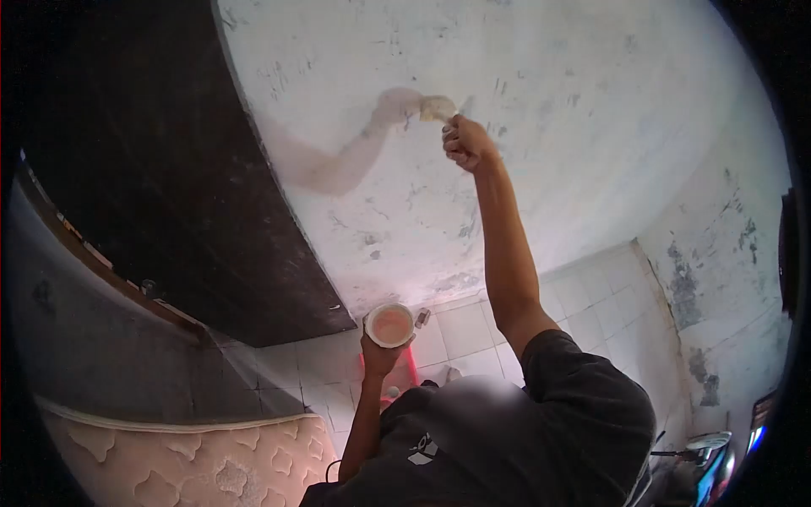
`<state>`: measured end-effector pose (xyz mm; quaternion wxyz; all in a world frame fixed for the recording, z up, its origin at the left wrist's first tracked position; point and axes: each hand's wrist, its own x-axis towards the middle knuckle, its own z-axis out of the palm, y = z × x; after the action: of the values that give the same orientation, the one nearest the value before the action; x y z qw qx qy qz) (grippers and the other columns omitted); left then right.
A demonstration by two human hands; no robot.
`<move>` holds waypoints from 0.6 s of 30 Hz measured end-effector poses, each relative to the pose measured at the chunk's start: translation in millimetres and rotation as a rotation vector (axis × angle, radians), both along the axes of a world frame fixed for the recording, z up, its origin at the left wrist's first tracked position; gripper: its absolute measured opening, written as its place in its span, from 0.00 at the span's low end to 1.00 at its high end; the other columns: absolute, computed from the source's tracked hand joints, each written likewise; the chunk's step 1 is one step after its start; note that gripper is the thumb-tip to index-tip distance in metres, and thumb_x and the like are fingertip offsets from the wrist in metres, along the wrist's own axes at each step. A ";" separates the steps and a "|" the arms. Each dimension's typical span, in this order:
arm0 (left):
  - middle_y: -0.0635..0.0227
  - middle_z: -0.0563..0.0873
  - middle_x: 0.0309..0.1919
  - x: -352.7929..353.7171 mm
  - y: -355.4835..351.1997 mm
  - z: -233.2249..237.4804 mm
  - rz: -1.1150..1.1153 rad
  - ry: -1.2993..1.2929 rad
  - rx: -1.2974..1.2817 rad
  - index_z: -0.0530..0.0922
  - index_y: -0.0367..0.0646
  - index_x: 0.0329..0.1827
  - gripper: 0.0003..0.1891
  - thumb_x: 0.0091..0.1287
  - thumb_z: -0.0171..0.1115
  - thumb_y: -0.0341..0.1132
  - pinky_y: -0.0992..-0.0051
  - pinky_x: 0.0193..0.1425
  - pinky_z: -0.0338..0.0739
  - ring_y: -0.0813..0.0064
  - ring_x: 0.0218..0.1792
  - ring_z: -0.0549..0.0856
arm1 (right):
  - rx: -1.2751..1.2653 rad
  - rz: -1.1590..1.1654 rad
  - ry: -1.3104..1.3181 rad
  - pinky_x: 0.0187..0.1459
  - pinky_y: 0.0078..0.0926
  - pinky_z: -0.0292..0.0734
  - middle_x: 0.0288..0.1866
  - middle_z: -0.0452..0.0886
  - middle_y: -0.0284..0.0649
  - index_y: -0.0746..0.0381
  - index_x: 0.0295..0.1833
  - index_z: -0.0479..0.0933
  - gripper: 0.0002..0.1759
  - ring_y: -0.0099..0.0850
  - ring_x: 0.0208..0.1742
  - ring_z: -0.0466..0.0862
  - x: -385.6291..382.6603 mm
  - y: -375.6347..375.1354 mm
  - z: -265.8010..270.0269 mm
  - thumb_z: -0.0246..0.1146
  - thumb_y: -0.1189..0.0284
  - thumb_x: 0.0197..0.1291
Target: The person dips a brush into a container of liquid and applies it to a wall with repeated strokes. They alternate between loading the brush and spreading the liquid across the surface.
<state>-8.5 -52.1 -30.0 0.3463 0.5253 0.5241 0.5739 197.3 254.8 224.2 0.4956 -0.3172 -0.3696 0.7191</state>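
Observation:
My right hand is raised to the wall and closed around the handle of a paintbrush. The brush's pale, wide bristles are at the white wall, which shows grey scuffs and worn patches. Lower down, my left hand grips a small round tub from beneath and the side. Pinkish, paint-like stuff shows inside the tub, whose rim is white. Part of the left fingers is hidden behind the tub.
A large dark panel stands to the left of the wall. At the lower left lies a patterned pink mattress. A bright pink item is on the white tiled floor. At the lower right are a fan-like object and a lit screen.

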 end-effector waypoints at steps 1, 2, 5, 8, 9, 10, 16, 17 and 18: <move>0.61 0.83 0.46 -2.4 -3.1 3.7 0.002 0.004 0.021 0.72 0.39 0.54 0.36 0.41 0.83 0.33 0.67 0.54 0.77 0.67 0.48 0.82 | 0.022 -0.033 -0.076 0.10 0.15 0.44 0.17 0.57 0.23 0.52 0.25 0.58 0.14 0.15 0.14 0.55 -2.3 -4.3 18.1 0.47 0.66 0.64; 0.60 0.83 0.46 -4.8 -5.4 5.5 0.006 0.007 0.043 0.72 0.39 0.54 0.36 0.42 0.83 0.33 0.67 0.54 0.78 0.67 0.48 0.83 | 0.111 -0.009 -0.088 0.09 0.15 0.44 0.17 0.57 0.23 0.52 0.24 0.58 0.15 0.14 0.13 0.54 2.4 -1.5 28.9 0.49 0.64 0.64; 0.60 0.85 0.46 -16.2 -12.3 -9.1 0.044 -0.039 0.008 0.77 0.36 0.51 0.32 0.43 0.82 0.33 0.67 0.52 0.79 0.68 0.47 0.84 | 0.132 -0.076 -0.003 0.09 0.15 0.44 0.17 0.58 0.22 0.51 0.25 0.60 0.15 0.15 0.12 0.55 0.3 -14.4 55.3 0.50 0.66 0.65; 0.59 0.84 0.48 -29.0 -24.1 1.1 0.014 -0.012 -0.016 0.72 0.39 0.56 0.37 0.42 0.83 0.35 0.66 0.54 0.79 0.67 0.49 0.84 | 0.419 -0.288 -0.077 0.11 0.15 0.47 0.19 0.60 0.24 0.52 0.28 0.63 0.14 0.15 0.13 0.57 -7.5 -16.3 28.0 0.50 0.64 0.68; 0.60 0.85 0.48 -34.1 -25.0 -2.5 0.036 0.001 -0.044 0.72 0.40 0.57 0.38 0.42 0.83 0.36 0.66 0.54 0.79 0.67 0.50 0.84 | 0.249 -0.102 -0.001 0.12 0.16 0.51 0.21 0.63 0.25 0.53 0.30 0.65 0.12 0.15 0.14 0.59 -2.5 -26.2 28.4 0.51 0.62 0.68; 0.61 0.85 0.49 -38.8 -26.7 -5.8 0.065 0.009 -0.074 0.72 0.41 0.58 0.39 0.42 0.83 0.37 0.65 0.55 0.80 0.67 0.51 0.84 | 0.191 -0.294 -0.114 0.12 0.16 0.50 0.20 0.62 0.25 0.53 0.29 0.65 0.14 0.15 0.14 0.58 -19.7 -45.9 27.6 0.52 0.62 0.68; 0.61 0.83 0.53 -67.5 -39.5 -0.4 0.162 0.039 0.011 0.71 0.42 0.60 0.41 0.41 0.84 0.39 0.65 0.59 0.77 0.67 0.55 0.82 | 0.177 0.051 -0.230 0.08 0.17 0.48 0.15 0.60 0.25 0.54 0.27 0.65 0.18 0.17 0.08 0.55 -64.7 -133.2 -25.3 0.46 0.59 0.70; 0.62 0.82 0.53 -71.9 -41.2 2.2 0.144 0.019 0.001 0.71 0.43 0.60 0.41 0.41 0.84 0.40 0.65 0.60 0.77 0.67 0.55 0.82 | 0.179 0.169 -0.307 0.08 0.16 0.47 0.14 0.59 0.24 0.54 0.26 0.65 0.19 0.17 0.08 0.55 -68.0 -141.1 -36.6 0.47 0.59 0.70; 0.62 0.82 0.54 -76.7 -44.7 4.0 0.121 -0.001 -0.011 0.71 0.43 0.60 0.41 0.41 0.84 0.40 0.66 0.60 0.76 0.67 0.55 0.81 | 0.287 0.283 -0.416 0.08 0.16 0.46 0.13 0.59 0.24 0.55 0.25 0.65 0.19 0.16 0.07 0.55 -72.2 -152.3 -46.3 0.50 0.60 0.69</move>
<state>-85.2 -96.8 -25.9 0.3144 0.4904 0.5578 0.5912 125.2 102.5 177.9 0.3438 -0.3298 -0.6017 0.6411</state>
